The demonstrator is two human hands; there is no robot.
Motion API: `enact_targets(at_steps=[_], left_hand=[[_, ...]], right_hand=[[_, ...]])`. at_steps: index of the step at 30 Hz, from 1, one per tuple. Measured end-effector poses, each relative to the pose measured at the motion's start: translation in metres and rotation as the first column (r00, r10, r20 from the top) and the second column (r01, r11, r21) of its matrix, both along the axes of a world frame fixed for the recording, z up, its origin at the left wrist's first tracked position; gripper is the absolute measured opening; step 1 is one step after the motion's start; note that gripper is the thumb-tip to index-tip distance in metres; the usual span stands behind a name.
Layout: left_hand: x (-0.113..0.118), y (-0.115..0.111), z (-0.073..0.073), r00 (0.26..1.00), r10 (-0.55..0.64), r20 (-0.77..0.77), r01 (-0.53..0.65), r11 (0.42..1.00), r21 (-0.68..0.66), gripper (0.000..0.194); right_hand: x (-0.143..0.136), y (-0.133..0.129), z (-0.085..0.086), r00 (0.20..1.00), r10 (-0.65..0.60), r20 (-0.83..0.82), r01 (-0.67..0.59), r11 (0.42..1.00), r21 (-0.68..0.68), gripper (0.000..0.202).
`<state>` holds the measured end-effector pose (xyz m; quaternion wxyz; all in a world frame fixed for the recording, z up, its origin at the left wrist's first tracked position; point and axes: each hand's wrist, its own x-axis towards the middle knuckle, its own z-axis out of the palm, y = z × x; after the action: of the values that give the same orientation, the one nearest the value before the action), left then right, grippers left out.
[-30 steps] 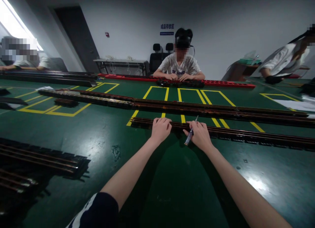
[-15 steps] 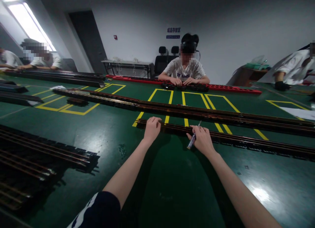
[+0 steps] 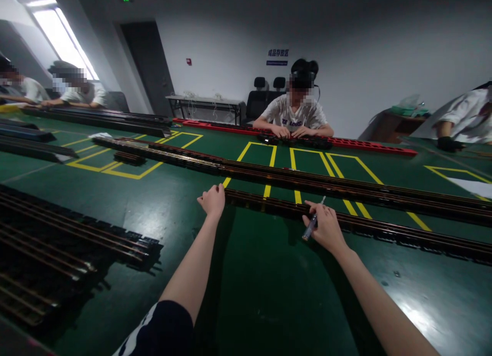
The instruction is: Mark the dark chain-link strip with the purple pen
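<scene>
Along the dark strip (image 3: 365, 228), left hand (image 3: 213, 199) curls by its end, hold unclear; well apart, right hand (image 3: 325, 225) grips a screwdriver (image 3: 310, 229).

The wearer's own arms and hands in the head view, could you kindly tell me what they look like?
The left arm wears a short, dark navy sleeve with white striping, ending near the elbow. The right arm is bare as far as it shows. The left hand and right hand are ungloved.
</scene>
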<state>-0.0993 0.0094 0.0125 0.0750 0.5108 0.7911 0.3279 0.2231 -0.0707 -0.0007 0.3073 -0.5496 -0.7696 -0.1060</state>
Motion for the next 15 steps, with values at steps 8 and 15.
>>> enact_targets(at_steps=[8, 15], left_hand=[[0.002, 0.0, 0.009, 0.995, -0.045, 0.094, 0.054, 0.994, -0.097, 0.034], [0.003, -0.004, 0.012, 0.987, -0.046, 0.154, 0.058, 0.995, -0.075, 0.033]], right_hand=[[-0.005, 0.0, 0.003, 0.998, 0.06, 0.023, -0.06, 0.998, 0.004, 0.017], [-0.044, 0.029, 0.034, 0.975, 0.038, -0.217, -0.082, 0.976, -0.2, 0.027]])
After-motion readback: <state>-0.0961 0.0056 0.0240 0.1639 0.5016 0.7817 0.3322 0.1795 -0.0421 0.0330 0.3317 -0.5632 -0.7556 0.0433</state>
